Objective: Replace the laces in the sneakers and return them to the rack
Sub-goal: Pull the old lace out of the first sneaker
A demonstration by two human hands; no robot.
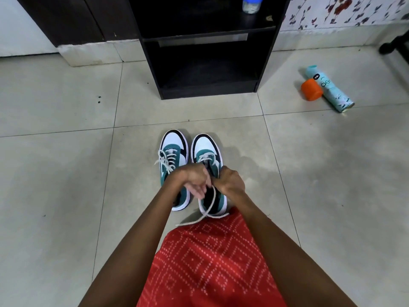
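A: Item, light: even, soft, indoor; floor tiles (66, 173) mid-bright with dull sheen patches; floral wallpaper (332, 12) brightest, top right.
B: Shadows?
A: Faint, soft-edged, right of the sneakers (205, 145); rack (152, 69) interior dark, detail lost.
B: Optics?
A: Wide-angle: tile lines bow toward the edges; centre sharp, corners slightly soft; spray can (329, 89) lettering partly legible.

Glossy tiled floor (66, 173), matt dark wood rack (152, 63), woven cloth lace (212, 202), metal spray can (329, 89)
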